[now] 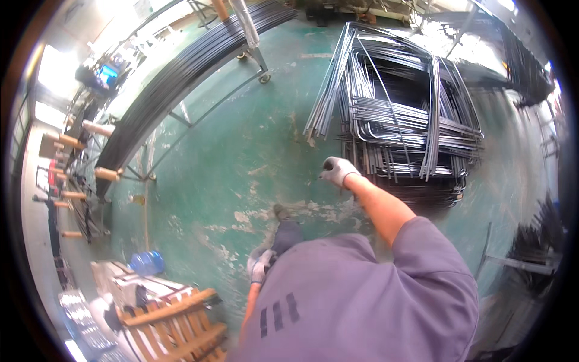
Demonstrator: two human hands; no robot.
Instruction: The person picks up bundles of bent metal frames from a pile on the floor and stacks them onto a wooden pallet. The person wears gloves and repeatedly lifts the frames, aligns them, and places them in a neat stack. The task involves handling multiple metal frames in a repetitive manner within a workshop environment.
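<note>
My right hand [339,171], in a grey glove with dark fingertips, is held out in front of me over the floor. Its fingers curl loosely with a gap to the thumb, and I see nothing between them. Just to its right stands a tall stack of bent black metal tube frames [398,130], the nearest thing to it. My left hand [259,265], also gloved, hangs low beside my leg; its fingers blur against the dark trousers. Several straight tubes lean on the stack's left side.
A long wheeled rack [192,123] of thin black rods runs along the left. Lower left are a wooden slatted pallet [175,323] and a blue water bottle [146,263]. More dark rods [534,244] lie at the right edge. The green floor [241,163] is scuffed.
</note>
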